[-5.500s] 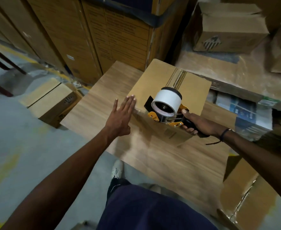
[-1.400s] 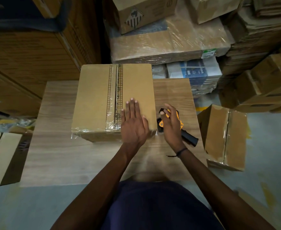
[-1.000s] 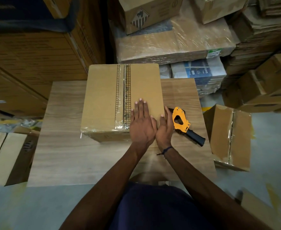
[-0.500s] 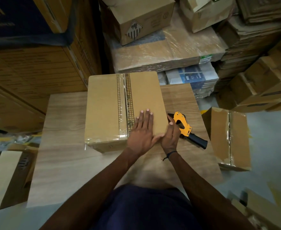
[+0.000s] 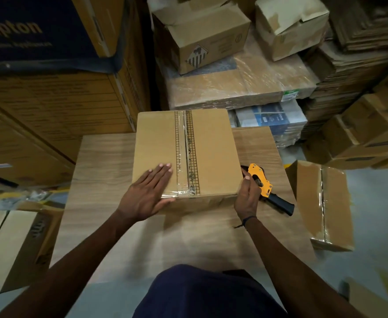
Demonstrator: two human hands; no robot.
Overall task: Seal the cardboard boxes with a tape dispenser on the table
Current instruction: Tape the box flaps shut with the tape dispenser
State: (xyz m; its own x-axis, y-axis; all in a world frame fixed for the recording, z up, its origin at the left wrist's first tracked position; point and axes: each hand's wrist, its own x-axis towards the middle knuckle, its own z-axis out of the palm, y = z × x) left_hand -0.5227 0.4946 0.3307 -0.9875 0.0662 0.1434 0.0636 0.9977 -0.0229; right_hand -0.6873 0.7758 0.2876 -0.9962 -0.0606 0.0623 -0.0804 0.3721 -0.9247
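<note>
— Where's the box?

— The cardboard box (image 5: 183, 154) sits at the table's (image 5: 106, 161) far middle, clear tape along its centre seam. My left hand (image 5: 146, 193) lies flat and relaxed on its near-left corner.

— And your right?

— My right hand (image 5: 248, 196) is at the box's near-right corner, at 3 o'clock, fingers curled; I can't tell whether it grasps anything. It hides part of the tape dispenser (image 5: 266, 189) lying just beside it.

— Room?

— Bare tabletop at 9 and 6 o'clock.
</note>
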